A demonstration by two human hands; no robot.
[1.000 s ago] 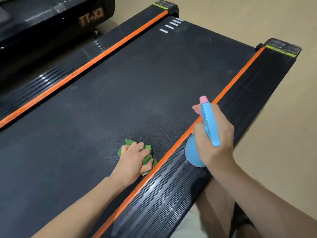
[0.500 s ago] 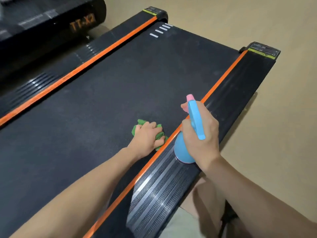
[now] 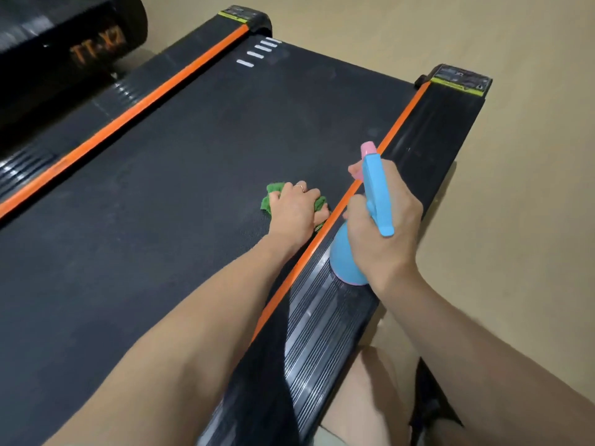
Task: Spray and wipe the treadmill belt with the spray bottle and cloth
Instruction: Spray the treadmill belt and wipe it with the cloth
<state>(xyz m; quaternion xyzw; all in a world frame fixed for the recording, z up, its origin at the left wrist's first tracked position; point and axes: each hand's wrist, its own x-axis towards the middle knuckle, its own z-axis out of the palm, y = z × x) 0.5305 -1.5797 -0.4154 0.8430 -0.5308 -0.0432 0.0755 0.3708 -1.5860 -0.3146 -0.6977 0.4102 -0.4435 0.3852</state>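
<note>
The black treadmill belt (image 3: 180, 175) runs diagonally across the view between two orange stripes. My left hand (image 3: 294, 210) presses a bunched green cloth (image 3: 273, 196) onto the belt, close to the right orange stripe (image 3: 380, 156). Most of the cloth is hidden under the hand. My right hand (image 3: 383, 217) grips a light blue spray bottle (image 3: 346, 259) with a pink nozzle (image 3: 368, 149). The bottle hangs over the ribbed right side rail (image 3: 322, 317), just right of the cloth, its nozzle pointing away from me.
The left side rail (image 3: 96, 111) borders the belt's far side, with the dark motor housing (image 3: 64, 43) marked TT-X2 at the upper left. Beige floor (image 3: 515, 188) lies to the right. My bare knee (image 3: 370, 397) is beside the rail at the bottom.
My left hand has slid the cloth along the belt's right edge, away from me. My right hand has carried the bottle forward beside it.
</note>
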